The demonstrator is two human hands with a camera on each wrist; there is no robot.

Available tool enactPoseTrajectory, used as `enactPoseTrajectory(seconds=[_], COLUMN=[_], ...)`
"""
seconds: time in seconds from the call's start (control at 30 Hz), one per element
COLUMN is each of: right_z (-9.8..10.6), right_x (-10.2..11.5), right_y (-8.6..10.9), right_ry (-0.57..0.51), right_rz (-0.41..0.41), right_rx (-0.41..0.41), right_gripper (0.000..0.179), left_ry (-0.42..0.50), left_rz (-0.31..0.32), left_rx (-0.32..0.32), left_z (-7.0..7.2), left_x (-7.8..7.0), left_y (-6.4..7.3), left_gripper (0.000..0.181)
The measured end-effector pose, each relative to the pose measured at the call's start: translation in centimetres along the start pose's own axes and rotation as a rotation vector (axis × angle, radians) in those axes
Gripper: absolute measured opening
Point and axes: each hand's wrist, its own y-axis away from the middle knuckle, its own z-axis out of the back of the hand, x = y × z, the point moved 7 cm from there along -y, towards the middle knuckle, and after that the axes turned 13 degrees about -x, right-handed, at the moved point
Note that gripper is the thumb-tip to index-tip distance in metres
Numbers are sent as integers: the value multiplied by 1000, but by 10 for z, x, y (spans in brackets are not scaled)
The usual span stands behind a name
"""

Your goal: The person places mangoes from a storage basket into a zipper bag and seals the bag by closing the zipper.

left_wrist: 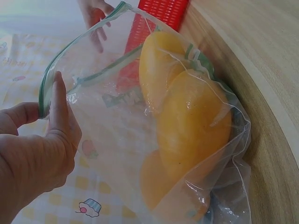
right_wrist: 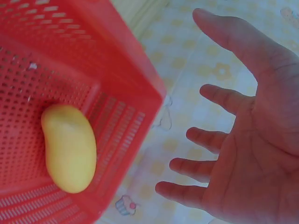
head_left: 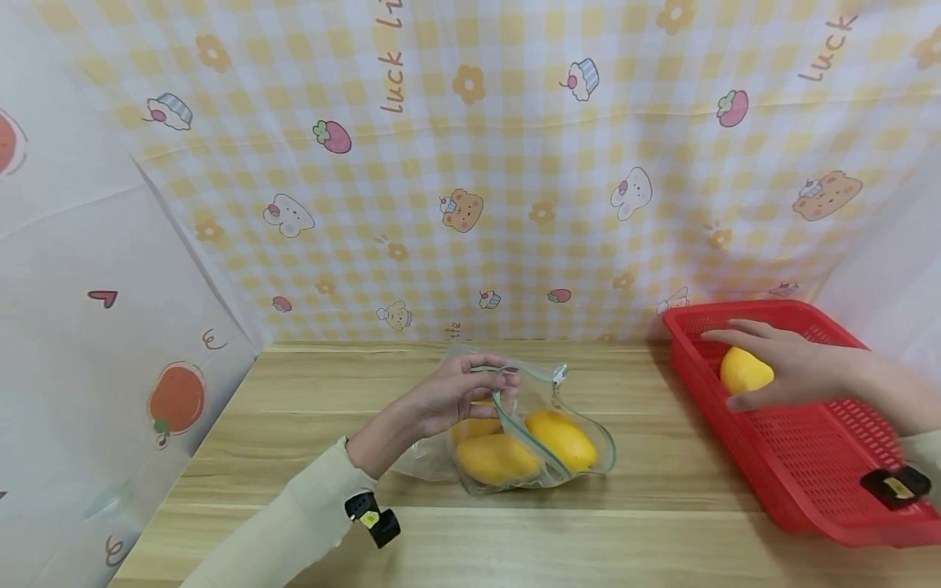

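Partly hidden mango, right hand covering, basket cropped

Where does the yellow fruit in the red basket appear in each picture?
Head: the yellow fruit is at right, near the far end of the red basket, partly behind the right hand.
Left wrist: not visible; only part of the red basket shows, at the top.
Right wrist: left side, slightly below mid-height.
Shared landmark: the red basket, in all views.
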Motion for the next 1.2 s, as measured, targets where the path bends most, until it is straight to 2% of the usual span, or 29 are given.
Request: enactPoseTrajectory(seconds=[0.27,0.5,0.8,1.2], right_z=[1,-2,-10,-26], right_x=[-18,-33,-53,-77], right_y=[3,3,0,-5], right_ry=[12,-18,72,139], right_rz=[9,24,96,53], right_rx=[37,47,22,49], right_gripper=[90,99,100,101], left_ry=[-9,-5,-7,6], left_rz=[2,3,1,4], left_rx=[-7,-8,-6,8], left_z=[-1,-2,-3,-5], left_x=[0,0,0,2], left_y=[1,0,0,1], left_gripper=[25,24,27,22])
